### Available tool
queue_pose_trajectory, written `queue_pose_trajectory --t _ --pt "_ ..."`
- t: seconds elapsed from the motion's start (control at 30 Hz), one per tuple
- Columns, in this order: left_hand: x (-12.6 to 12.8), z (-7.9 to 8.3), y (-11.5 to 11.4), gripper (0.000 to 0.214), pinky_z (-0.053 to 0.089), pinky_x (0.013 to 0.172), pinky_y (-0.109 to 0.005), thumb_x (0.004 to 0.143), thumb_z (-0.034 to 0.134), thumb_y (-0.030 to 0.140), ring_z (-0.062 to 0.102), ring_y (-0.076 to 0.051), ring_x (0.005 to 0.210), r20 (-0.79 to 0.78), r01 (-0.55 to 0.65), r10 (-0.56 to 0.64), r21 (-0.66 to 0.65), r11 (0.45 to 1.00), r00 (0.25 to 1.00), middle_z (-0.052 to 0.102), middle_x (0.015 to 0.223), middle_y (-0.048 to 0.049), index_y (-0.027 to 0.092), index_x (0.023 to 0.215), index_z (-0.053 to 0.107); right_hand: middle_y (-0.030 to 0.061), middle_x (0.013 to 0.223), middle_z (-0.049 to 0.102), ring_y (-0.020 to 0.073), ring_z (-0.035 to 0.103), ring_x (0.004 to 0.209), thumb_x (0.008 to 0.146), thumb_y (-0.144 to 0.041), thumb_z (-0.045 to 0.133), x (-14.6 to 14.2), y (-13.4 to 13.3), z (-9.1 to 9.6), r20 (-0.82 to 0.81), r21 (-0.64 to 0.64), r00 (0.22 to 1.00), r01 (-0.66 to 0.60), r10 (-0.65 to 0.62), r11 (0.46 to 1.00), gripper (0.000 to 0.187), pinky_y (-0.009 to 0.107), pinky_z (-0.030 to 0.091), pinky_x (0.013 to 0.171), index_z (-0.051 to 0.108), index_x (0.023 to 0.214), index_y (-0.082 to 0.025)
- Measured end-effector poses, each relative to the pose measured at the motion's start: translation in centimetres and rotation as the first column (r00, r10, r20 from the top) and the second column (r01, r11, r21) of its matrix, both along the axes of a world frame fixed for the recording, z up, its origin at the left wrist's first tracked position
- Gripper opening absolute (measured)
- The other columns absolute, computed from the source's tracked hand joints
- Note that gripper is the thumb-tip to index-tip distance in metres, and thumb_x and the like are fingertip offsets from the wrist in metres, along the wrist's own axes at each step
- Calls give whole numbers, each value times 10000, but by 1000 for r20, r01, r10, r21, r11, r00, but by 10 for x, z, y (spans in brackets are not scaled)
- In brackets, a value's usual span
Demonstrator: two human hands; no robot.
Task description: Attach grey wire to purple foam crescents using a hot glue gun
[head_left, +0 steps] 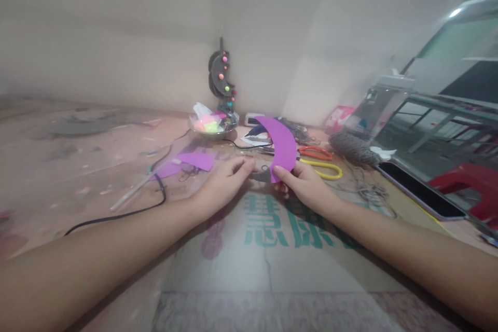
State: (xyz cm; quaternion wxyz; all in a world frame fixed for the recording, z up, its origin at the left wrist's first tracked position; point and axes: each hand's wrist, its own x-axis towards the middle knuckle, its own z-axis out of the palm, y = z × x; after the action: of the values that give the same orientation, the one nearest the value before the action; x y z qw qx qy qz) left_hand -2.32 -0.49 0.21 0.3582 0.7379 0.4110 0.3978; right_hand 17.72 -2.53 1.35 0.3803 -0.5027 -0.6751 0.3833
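Observation:
My right hand (307, 184) pinches the lower end of a purple crescent-shaped foam piece (282, 145), holding it upright above the table. My left hand (225, 181) has its fingers pressed together at the same lower tip, where a small grey piece (261, 176) shows between the two hands. Both forearms stretch over a sheet of cardboard (272, 249) with green printed characters.
Orange-handled scissors (315, 152) and yellow-handled scissors (327, 168) lie just behind my right hand. Purple foam scraps (194, 161), a black cable (155, 202), a bowl of bright bits (213, 124), a dark decorated crescent (222, 80), a grey yarn ball (350, 148) and a phone (420, 189) surround the work spot.

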Motion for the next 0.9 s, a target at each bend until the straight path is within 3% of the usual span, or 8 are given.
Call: queue_pose_trajectory --t 0.23,0.4,0.7,0.9 --pt "1 2 -4 316 389 587 -247 880 503 441 548 -155 653 -88 60 -64 -49 997 994 649 748 -14 166 801 636 -21 569 535 89 461 491 825 -580 551 1 1 -1 -24 -9 1000 1 -1 1000 437 205 376 447 567 694 -163" --pt "-1 0 -2 297 392 625 -249 882 502 428 556 -162 716 -61 33 -34 -11 999 998 652 792 -17 171 802 626 -1 605 596 99 510 516 757 -533 646 0 2 -1 16 -78 999 -51 52 996 386 220 406 487 603 699 -154" --pt "0 1 -5 304 414 631 -258 887 492 431 567 -163 705 -90 72 -73 -20 997 993 650 771 -13 171 805 624 5 582 613 109 527 525 794 -442 622 3 2 0 131 -32 989 -63 67 997 334 232 408 518 608 639 -147" --pt "0 6 -6 291 424 656 -265 883 496 408 581 -169 721 -64 12 -11 17 1000 998 660 777 -15 169 772 620 -14 590 598 87 493 496 776 -526 634 4 5 -4 -25 -41 991 -131 130 991 376 219 421 491 591 714 -158"
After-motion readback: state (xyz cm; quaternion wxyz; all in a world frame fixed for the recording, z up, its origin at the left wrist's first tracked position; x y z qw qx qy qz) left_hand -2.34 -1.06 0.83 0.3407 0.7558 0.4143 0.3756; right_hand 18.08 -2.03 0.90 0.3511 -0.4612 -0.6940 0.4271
